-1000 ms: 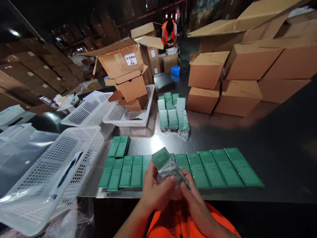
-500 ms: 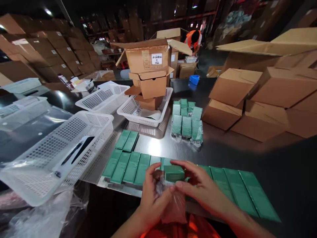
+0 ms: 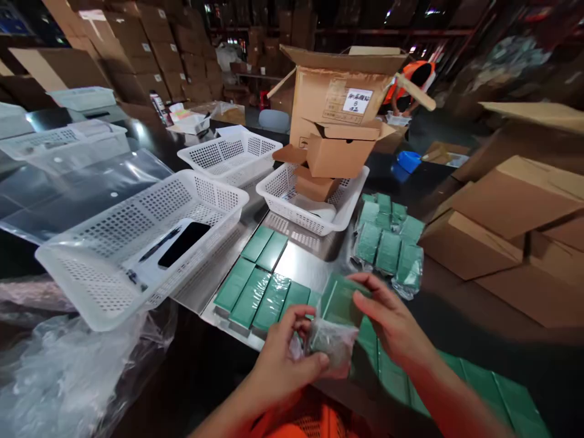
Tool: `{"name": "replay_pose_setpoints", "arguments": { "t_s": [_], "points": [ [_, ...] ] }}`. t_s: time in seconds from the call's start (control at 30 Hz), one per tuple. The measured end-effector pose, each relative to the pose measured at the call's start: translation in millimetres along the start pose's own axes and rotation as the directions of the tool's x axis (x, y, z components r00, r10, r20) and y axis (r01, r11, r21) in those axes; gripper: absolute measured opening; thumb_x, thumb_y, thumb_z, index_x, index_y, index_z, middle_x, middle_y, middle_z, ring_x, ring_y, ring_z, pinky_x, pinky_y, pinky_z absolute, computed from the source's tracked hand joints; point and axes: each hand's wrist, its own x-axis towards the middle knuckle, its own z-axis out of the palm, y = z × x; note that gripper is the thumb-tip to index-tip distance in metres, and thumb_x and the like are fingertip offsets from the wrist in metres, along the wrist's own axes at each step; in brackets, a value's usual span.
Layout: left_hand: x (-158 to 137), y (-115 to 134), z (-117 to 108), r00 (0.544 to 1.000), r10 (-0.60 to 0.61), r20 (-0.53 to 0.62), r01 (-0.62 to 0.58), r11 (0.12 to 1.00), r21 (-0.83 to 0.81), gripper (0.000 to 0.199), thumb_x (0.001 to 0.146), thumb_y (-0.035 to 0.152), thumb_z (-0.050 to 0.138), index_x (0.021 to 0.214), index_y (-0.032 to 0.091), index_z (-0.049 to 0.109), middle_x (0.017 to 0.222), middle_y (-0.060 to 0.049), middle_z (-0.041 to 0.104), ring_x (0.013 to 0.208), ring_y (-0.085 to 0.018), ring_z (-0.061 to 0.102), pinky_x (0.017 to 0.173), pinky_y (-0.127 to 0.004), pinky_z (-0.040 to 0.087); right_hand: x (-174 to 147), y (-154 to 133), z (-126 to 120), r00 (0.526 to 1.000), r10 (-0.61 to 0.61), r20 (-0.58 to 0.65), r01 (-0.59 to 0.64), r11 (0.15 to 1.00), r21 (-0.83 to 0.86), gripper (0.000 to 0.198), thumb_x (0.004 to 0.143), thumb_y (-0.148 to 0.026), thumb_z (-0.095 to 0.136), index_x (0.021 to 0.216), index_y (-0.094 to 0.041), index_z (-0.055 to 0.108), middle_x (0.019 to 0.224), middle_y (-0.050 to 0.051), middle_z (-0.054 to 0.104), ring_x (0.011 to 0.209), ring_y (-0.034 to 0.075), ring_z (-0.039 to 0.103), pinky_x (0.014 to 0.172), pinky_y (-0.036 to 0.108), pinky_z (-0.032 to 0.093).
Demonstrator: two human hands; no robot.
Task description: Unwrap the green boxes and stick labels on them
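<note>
**A:** Where's the box?

**B:** Green box (image 3: 340, 298) is off the tabletop (image 3: 302, 260), between my two hands. Lower end sits in a crumpled clear bag (image 3: 335, 345).

**A:** Grip?

**B:** Left hand (image 3: 279, 353): grasping the clear bag, thumb across the front. Right hand (image 3: 384, 309): grasping the green box by its upper right side, thumb on its face.

**A:** Around it?

**B:** I've got a row of green boxes (image 3: 250, 297) lying flat along the near edge, showing on both sides of the hands. Two more boxes (image 3: 272, 250) behind the left end. Wrapped boxes (image 3: 387, 250) clustered past the right hand.

**A:** Further out?

**B:** Left, a white basket (image 3: 114, 228) with a phone (image 3: 185, 243) and a pen (image 3: 159, 244). Behind the row, another basket (image 3: 314, 224) holding small cartons (image 3: 342, 157). Right, stacked cartons (image 3: 483, 243); blue tub (image 3: 409, 161) toward the far side. Background: a person (image 3: 417, 76) in an orange vest, bent over.
</note>
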Motion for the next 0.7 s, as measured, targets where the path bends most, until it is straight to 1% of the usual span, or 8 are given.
{"name": "replay_pose_setpoints", "arguments": {
  "t_s": [0.1,0.2,0.27,0.4,0.53,0.6,0.67,0.7],
  "points": [
    [1.4,-6.4,-8.2,0.998,-0.029,0.048,0.028,1.0,0.005,0.053,0.074,0.039,0.076,0.121,0.019,0.063,0.088,-0.005,0.073,0.075,-0.018,0.061,0.068,-0.028,0.044,19.0,-7.6,12.3,0.993,0.027,-0.117,-0.014,0.993,0.116,0.055,0.065,-0.058,0.092,0.097,-0.022,0.063,0.074,-0.002,0.057,0.058,0.013,0.046,0.056,0.023,0.042],
    [0.6,-14.2,-16.3,0.999,-0.036,0.001,0.036,0.999,0.039,0.038,0.086,0.052,0.066,0.098,0.017,0.074,0.076,-0.007,0.075,0.069,-0.02,0.065,0.063,-0.028,0.045,34.9,-9.4,24.4,0.989,0.015,-0.15,0.001,0.994,0.108,0.062,0.058,-0.06,0.095,0.098,-0.024,0.064,0.066,-0.005,0.05,0.047,0.01,0.031,0.046,0.023,0.034],
    [-1.2,-17.9,-21.8,0.993,0.001,-0.114,0.011,0.995,0.103,0.043,0.09,0.055,0.059,0.08,0.016,0.075,0.069,-0.007,0.074,0.064,-0.02,0.064,0.06,-0.028,0.045,42.0,-6.1,30.6,0.995,-0.004,-0.104,0.012,0.997,0.083,0.06,0.062,-0.06,0.093,0.1,-0.024,0.065,0.075,-0.002,0.057,0.051,0.01,0.039,0.05,0.023,0.038],
    [-4.5,-16.4,-34.4,0.954,0.182,-0.24,-0.123,0.963,0.24,0.043,0.09,0.057,0.058,0.078,0.018,0.072,0.071,-0.005,0.071,0.066,-0.02,0.062,0.061,-0.029,0.045,48.4,5.1,39.7,0.999,0.037,-0.003,-0.036,0.993,0.115,0.056,0.069,-0.058,0.089,0.105,-0.023,0.063,0.1,0.003,0.065,0.075,0.016,0.059,0.062,0.024,0.048],
    [-12.3,-11.5,-40.9,0.886,0.325,-0.332,-0.179,0.898,0.402,0.037,0.097,0.038,0.052,0.068,0.019,0.064,0.058,0.0,0.057,0.055,-0.014,0.052,0.054,-0.026,0.039,54.8,15.0,44.4,0.992,0.121,0.045,-0.127,0.978,0.168,0.055,0.067,-0.055,0.092,0.1,-0.021,0.063,0.097,0.003,0.067,0.075,0.017,0.062,0.059,0.023,0.049],
    [-21.7,-11.0,-38.9,0.84,0.436,-0.322,-0.265,0.848,0.459,0.033,0.096,0.031,0.052,0.068,0.02,0.065,0.071,-0.003,0.064,0.065,-0.016,0.058,0.06,-0.027,0.044,65.3,18.6,43.1,0.984,0.175,0.025,-0.176,0.964,0.201,0.057,0.063,-0.053,0.095,0.096,-0.02,0.063,0.088,0.001,0.066,0.07,0.015,0.061,0.057,0.022,0.049],
    [-33.3,-10.9,-35.2,0.779,0.526,-0.342,-0.343,0.813,0.471,0.034,0.096,0.029,0.051,0.066,0.021,0.065,0.102,-0.009,0.07,0.089,-0.022,0.065,0.073,-0.033,0.05,81.7,20.9,38.9,0.981,0.188,-0.051,-0.171,0.956,0.237,0.062,0.055,-0.052,0.098,0.095,-0.02,0.062,0.083,-0.001,0.065,0.067,0.013,0.059,0.056,0.02,0.05],
    [-38.4,-10.5,-33.9,0.74,0.562,-0.369,-0.363,0.796,0.484,0.036,0.096,0.029,0.05,0.064,0.021,0.064,0.117,-0.01,0.067,0.1,-0.025,0.064,0.08,-0.037,0.051,90.7,21.6,36.2,0.979,0.177,-0.098,-0.148,0.957,0.251,0.066,0.05,-0.052,0.1,0.094,-0.02,0.062,0.081,-0.002,0.064,0.065,0.012,0.058,0.055,0.019,0.05]
  ]
}}
